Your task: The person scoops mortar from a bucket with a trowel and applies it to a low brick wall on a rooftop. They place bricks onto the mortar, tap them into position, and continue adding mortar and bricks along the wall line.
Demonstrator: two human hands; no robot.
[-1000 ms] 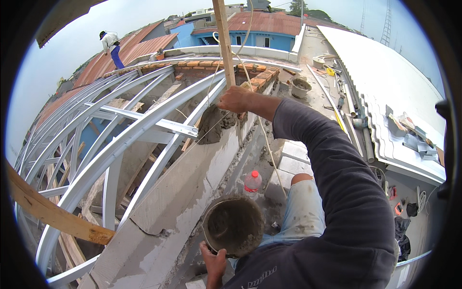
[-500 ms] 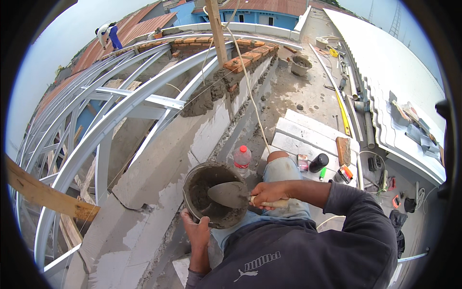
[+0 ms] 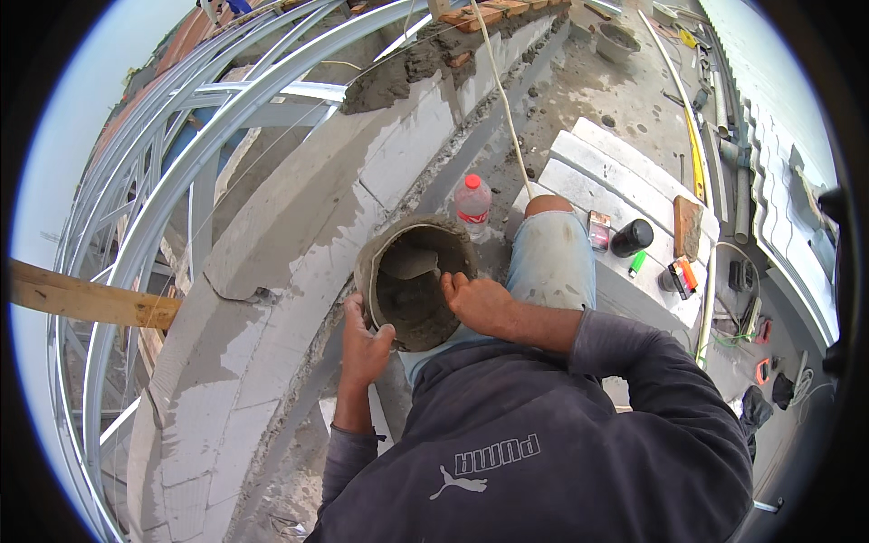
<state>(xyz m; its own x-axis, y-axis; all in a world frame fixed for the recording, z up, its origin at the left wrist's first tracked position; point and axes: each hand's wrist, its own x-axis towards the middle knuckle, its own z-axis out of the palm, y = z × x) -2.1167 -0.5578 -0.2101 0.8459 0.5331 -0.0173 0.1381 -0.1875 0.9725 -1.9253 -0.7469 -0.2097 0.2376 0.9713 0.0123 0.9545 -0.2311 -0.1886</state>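
A mortar-crusted bucket (image 3: 365,270) tilts over my lap, with grey wet mortar (image 3: 403,312) in its bottom. Around its lower left rim, my left hand (image 3: 365,344) is closed, thumb on the edge. My right hand (image 3: 480,303) is closed in a fist at the bucket's right rim, gripping a trowel (image 3: 409,263). The trowel's blade lies inside the bucket toward the far wall; its handle is mostly hidden by my fingers. Just beyond the bucket stands a clear plastic bottle (image 3: 472,201) with a red cap.
At left runs a block wall (image 3: 308,244), beside curved steel trusses (image 3: 195,127) and a wooden beam (image 3: 95,294). White blocks (image 3: 615,161) at right hold a black cylinder (image 3: 632,237), a green lighter (image 3: 637,263) and a brick (image 3: 688,226). Another bucket (image 3: 617,41) stands farther off.
The trowel blade has gone from above the bucket's mouth down into it, my right hand moving to the rim. The bucket is tipped more toward me. The view has tilted downward.
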